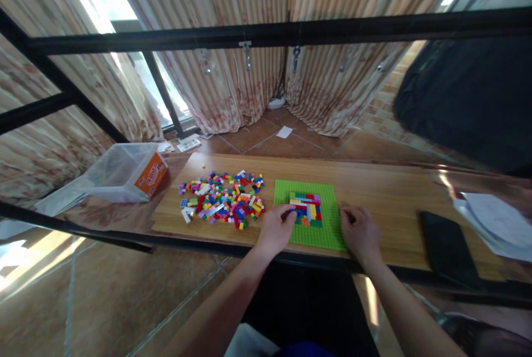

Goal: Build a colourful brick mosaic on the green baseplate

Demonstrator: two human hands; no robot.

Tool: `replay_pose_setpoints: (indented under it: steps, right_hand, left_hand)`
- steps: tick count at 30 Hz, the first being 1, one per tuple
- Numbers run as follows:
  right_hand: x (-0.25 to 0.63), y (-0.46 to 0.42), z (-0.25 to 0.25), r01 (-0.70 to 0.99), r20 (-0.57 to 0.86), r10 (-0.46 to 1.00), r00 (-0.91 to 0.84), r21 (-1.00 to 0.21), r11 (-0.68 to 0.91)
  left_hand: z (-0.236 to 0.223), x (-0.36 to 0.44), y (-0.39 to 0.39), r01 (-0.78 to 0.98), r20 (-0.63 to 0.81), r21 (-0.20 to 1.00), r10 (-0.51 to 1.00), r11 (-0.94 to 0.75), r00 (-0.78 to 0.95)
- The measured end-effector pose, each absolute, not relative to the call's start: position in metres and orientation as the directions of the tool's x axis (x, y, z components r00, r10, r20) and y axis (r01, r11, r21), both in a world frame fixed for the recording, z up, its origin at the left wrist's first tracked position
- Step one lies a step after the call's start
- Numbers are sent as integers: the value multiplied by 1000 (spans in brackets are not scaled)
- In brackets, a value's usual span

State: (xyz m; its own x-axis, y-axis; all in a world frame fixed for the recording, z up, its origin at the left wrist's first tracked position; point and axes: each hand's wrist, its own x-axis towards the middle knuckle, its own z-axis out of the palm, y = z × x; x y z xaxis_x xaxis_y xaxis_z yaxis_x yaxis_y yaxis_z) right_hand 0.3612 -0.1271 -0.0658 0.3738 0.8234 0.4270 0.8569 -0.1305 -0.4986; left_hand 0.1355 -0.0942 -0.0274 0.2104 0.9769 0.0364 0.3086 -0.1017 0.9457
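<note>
A green studded baseplate (328, 190) lies on the board in front of me. On its middle sits a low, multicoloured block of building bricks (312, 210) in red, yellow, white, blue, green and orange. My left hand (275, 229) is over the plate's left side, its fingers pinched on a small dark blue brick (286, 213) at the left edge of the built block. Beside the plate's right edge rests my right hand (362, 232), with fingers curled inward; whether anything is inside them is hidden. Loose mixed bricks (226, 197) are spread out left of the plate.
A clear plastic bin (120, 171) with an orange label stands at the far left. A black flat object (446, 246) and white papers (499, 224) lie at the right. A black metal bar (266, 34) crosses above the far side, before curtains (233, 80).
</note>
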Motion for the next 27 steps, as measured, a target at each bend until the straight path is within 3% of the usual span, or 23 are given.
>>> replay_pose_setpoints:
  steps: [9, 17, 27]
  right_hand:
    - [361, -126, -66, 843, 411, 823, 393, -519, -143]
    - [361, -126, -65, 844, 416, 825, 383, -521, -129]
    - [361, -126, -65, 848, 416, 828, 376, -514, -126]
  left_hand:
    - [-28, 150, -89, 282, 181, 925, 948, -254, 260]
    - [-33, 153, -89, 485, 323, 763, 902, -427, 285]
    - [-45, 151, -87, 556, 400, 674, 873, -486, 278]
